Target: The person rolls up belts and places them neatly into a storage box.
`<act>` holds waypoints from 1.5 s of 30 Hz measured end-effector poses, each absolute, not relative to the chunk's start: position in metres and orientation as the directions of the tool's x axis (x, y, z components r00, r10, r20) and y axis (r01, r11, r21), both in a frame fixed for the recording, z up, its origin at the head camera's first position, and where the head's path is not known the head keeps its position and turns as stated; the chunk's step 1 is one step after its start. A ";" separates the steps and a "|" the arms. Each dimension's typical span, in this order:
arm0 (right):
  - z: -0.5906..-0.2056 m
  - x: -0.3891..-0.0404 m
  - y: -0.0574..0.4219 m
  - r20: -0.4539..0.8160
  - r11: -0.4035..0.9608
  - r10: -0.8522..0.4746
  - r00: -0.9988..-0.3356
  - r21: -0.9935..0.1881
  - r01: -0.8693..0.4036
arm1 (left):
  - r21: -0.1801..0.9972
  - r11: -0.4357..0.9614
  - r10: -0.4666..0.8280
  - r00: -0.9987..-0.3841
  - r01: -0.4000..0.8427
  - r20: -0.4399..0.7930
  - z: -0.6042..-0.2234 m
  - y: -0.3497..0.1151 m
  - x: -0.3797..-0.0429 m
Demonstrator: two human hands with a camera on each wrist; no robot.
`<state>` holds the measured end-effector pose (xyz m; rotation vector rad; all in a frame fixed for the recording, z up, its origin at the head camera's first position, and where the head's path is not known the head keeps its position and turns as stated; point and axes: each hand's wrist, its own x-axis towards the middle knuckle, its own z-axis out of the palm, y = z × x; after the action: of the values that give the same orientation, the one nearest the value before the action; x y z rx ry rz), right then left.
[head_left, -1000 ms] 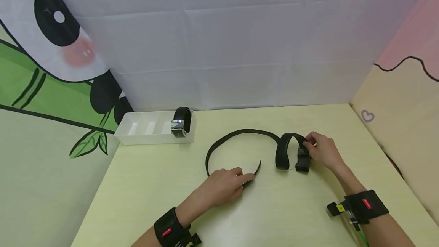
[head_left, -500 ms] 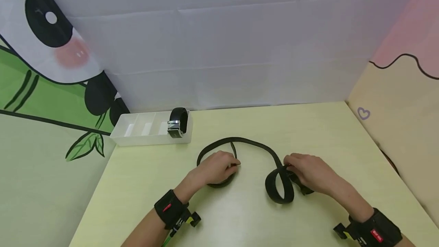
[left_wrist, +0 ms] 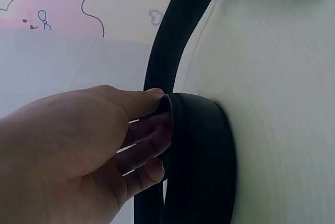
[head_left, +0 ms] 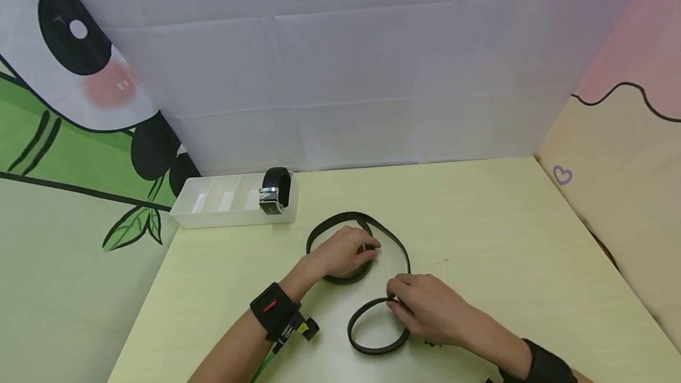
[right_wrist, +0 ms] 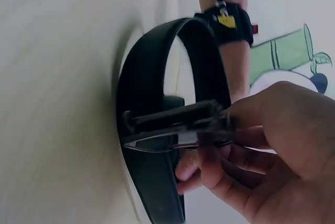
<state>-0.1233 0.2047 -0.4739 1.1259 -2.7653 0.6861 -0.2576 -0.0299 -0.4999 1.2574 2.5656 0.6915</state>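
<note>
A long black belt [head_left: 334,218] stands on its edge on the table, curled into a coil at each end. My left hand [head_left: 348,251] holds the coil at the tail end, thumb and fingers pinching the strap [left_wrist: 201,156] in the left wrist view. At the buckle end, nearer to me, my right hand [head_left: 433,310] grips the belt beside a round loop. The right wrist view shows the metal buckle [right_wrist: 175,122] at the fingertips, with the strap looping behind it. In the head view the right hand hides the buckle.
At the back left of the table [head_left: 479,211] stands a white divided tray [head_left: 234,218]. A second black belt [head_left: 276,188], rolled up with a silver buckle, sits in its right-hand compartment. Printed cloth [head_left: 367,64] hangs behind the table.
My right hand has brought the buckle end left and closer to me, near the left hand. The left hand has moved up and left, curling the tail inward. The strap between them bows more tightly.
</note>
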 end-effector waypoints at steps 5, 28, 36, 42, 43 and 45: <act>-0.481 -0.135 0.201 0.136 0.560 -0.642 -0.754 -0.589 -0.583 | 0.527 0.529 0.785 -0.620 0.665 -0.006 -0.502 -0.027 -0.255; -0.509 -0.253 0.219 0.327 0.487 -0.777 -0.537 -0.227 -0.843 | 0.610 0.548 0.631 -0.762 0.572 0.147 -0.522 -0.026 -0.232; -0.519 -0.262 0.219 0.393 0.430 -0.820 -0.416 -0.055 -0.901 | 0.418 0.400 0.829 -0.516 0.816 0.214 -0.503 -0.020 -0.215; -0.514 -0.258 0.222 0.315 0.491 -0.825 -0.469 -0.013 -0.871 | 0.359 0.273 0.935 -0.333 0.893 0.119 -0.496 -0.012 -0.204; -0.512 -0.258 0.223 0.301 0.500 -0.826 -0.477 -0.002 -0.866 | 0.341 0.273 0.934 -0.333 0.899 0.128 -0.497 -0.012 -0.204; -0.509 -0.259 0.226 0.273 0.527 -0.820 -0.503 0.017 -0.850 | 0.327 0.290 0.927 -0.348 0.899 0.136 -0.498 -0.017 -0.202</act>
<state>-0.2593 0.2256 -0.5092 1.4071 -2.5208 0.1737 -0.2021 -0.0166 -0.4981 1.7448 2.4577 0.5383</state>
